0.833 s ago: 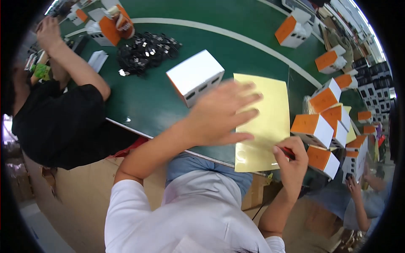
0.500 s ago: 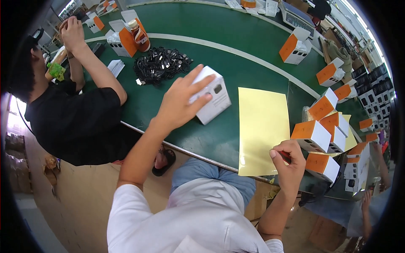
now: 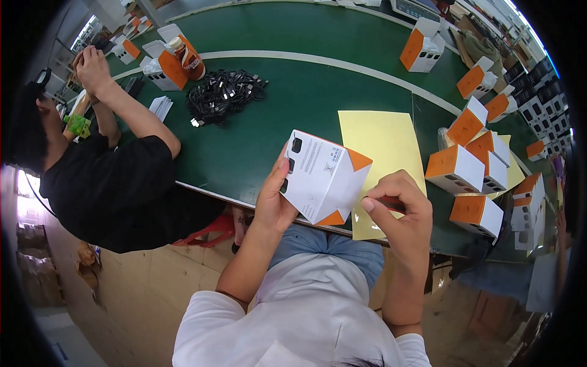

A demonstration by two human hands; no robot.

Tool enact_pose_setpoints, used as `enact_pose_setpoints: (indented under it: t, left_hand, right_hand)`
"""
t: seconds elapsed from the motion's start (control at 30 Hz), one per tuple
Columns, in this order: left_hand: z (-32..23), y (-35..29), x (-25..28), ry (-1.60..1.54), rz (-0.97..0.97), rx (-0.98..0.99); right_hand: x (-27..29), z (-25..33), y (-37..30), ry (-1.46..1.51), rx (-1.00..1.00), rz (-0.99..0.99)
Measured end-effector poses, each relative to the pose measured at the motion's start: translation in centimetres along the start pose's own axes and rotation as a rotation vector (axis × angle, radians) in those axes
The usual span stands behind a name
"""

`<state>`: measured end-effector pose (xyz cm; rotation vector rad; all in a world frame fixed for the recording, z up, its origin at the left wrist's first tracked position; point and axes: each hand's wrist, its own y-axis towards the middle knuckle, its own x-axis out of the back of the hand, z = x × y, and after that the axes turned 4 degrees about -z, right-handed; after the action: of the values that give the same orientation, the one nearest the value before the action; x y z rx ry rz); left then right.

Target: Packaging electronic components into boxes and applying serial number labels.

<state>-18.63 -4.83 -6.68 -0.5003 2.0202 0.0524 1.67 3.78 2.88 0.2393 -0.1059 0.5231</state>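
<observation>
My left hand (image 3: 273, 202) is closed around the left side of a white box (image 3: 318, 177). The box is tilted above the table's near edge, its printed side and orange triangular corners facing up. My right hand (image 3: 400, 214) hovers by the box's right end, thumb and forefinger pinched together. Something at those fingertips is too small to make out, and a bit of red and dark shows inside the curled fingers. Under and behind both hands lies a glossy yellow sheet (image 3: 382, 137) on the green table (image 3: 293, 92).
Several white and orange boxes (image 3: 455, 168) stand close together at the right. A heap of black cables (image 3: 225, 95) lies at the left, near a brown bottle (image 3: 188, 59) and open boxes (image 3: 165, 70). A co-worker in black (image 3: 116, 183) sits at the left, arms raised.
My left hand has brought the box from the table toward me and turned it, so another side shows. My right hand has moved slightly left, up to the box's end.
</observation>
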Motion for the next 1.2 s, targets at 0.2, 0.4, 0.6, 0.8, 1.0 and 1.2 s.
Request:
enact_pose_setpoints:
  t: [0.2,0.4,0.6,0.8,1.0,1.2]
  left_hand:
    - [0.4,0.1,-0.2,0.001,-0.018,0.018]
    - [-0.2,-0.3,-0.8,0.073,-0.005,-0.004]
    - [0.9,-0.2,0.3,0.042,-0.041,0.014]
    - [1.4,-1.6,0.6,0.006,-0.04,0.034]
    - [2.0,-1.3,1.3,-0.06,-0.08,0.121]
    - [1.3,-1.8,1.0,-0.166,-0.112,0.132]
  right_hand:
    - [-0.9,-0.9,0.4,-0.08,0.018,-0.039]
    - [-1.6,0.4,0.8,-0.405,0.151,-0.097]
    - [-1.8,0.6,-0.1,-0.68,0.152,-0.175]
    - [-2.0,-0.3,-0.9,-0.777,0.043,-0.147]
    - [-1.5,-1.4,-0.6,-0.916,0.174,-0.19]
    - [-1.3,-4.6,1.1,0.018,-0.255,-0.15]
